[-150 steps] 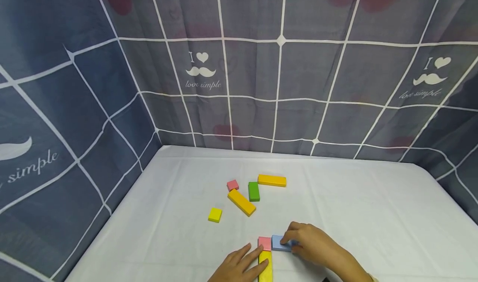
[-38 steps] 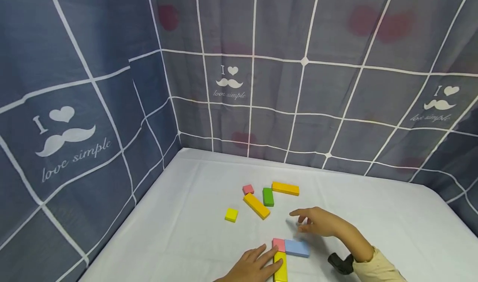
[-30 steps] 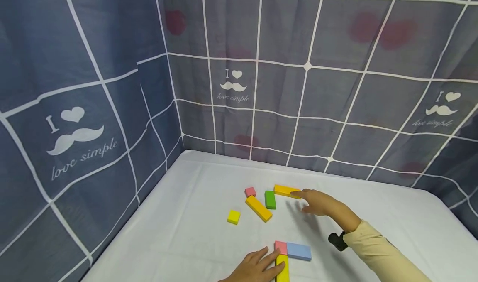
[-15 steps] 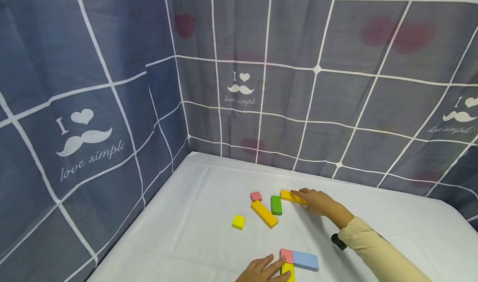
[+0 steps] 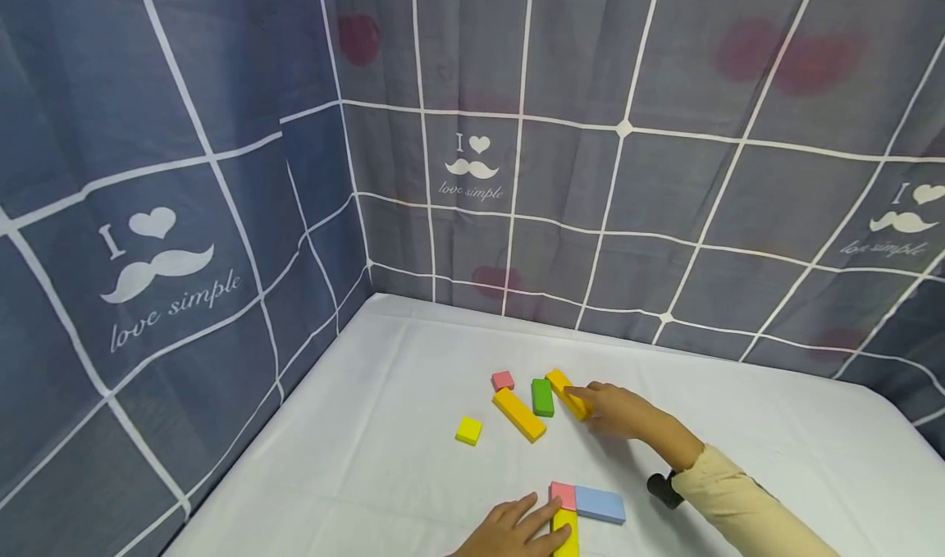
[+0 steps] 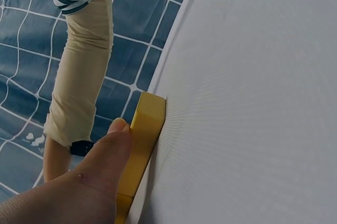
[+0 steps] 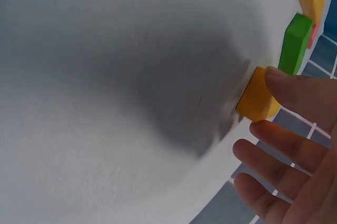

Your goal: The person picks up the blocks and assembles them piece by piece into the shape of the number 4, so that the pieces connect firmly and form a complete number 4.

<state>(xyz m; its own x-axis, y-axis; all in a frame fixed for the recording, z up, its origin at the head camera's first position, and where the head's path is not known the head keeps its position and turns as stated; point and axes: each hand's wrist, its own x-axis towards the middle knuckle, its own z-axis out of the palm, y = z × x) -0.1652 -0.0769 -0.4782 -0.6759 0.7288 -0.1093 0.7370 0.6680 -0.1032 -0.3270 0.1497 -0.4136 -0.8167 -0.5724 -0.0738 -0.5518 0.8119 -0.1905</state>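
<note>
The right hand [image 5: 618,410] reaches out over the white tablecloth [image 5: 413,360], its fingers [image 7: 295,90] resting on the near end of an orange block [image 5: 569,394]; the fingers look fairly straight, and whether they grip it I cannot tell. That block lies slanted, just beside a green block [image 5: 542,397]. The left hand [image 5: 513,528] lies flat near the table's front edge, fingers straight, pressing a long yellow block [image 5: 564,534]; a pink square [image 5: 563,495] touches that block's far end, and a blue block [image 5: 600,504] sits against the pink square's right side. Farther out lie a second orange block [image 5: 519,413], a small pink block [image 5: 503,381] and a small yellow square [image 5: 468,431]. The blue checked curtain [image 5: 472,130] behind reads "I love simple" with a heart and moustache. Half a second ago the orange block lay nearly crosswise; now it is turned at an angle.
</note>
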